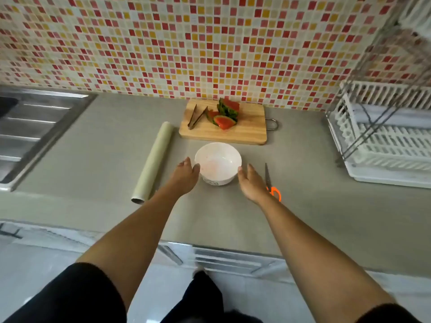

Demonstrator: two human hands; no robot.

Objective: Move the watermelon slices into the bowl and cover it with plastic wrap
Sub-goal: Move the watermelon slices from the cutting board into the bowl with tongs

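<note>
A white bowl [218, 160] stands empty on the grey counter. My left hand [185, 176] is at its left side and my right hand [250, 183] at its right side, fingers apart, at or just short of the bowl's wall. Behind the bowl, several watermelon slices [226, 114] with red flesh and green rind lie on a wooden cutting board [247, 132], beside a pair of tongs [196, 117]. A roll of plastic wrap [154, 159] lies left of the bowl.
Orange-handled scissors [270, 183] lie right of my right hand. A steel sink drainboard [35, 129] is at the far left, a white dish rack [384, 141] at the far right. A mosaic tile wall [210, 43] backs the counter.
</note>
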